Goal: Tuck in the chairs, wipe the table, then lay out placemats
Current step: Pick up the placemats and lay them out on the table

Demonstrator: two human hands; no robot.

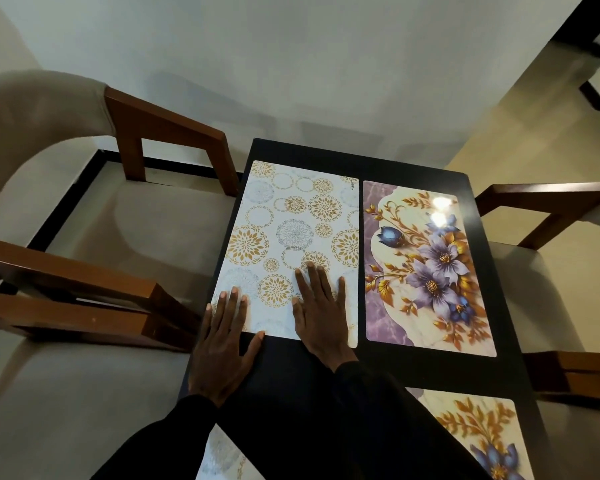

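Dark counter [480,265] before a pale wall [257,46], flanked by wooden chairs [174,133], carrying a gold-circled placemat [291,220] beside a floral placemat [426,271]; left hand [219,355] and right hand [321,317] both spread flat on the former's near end.

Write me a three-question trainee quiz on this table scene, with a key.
1. True or false: the right hand grips the purple floral placemat.
2. How do the white-and-gold placemat and the purple floral placemat lie on the table? A: stacked. B: side by side, with a narrow gap between them. C: one hanging off the far edge.
3. Fill in: the left hand has its fingers on the white-and-gold placemat's near ___ corner.
Key: 1 false, it lies flat on the white-and-gold placemat; 2 B; 3 left.
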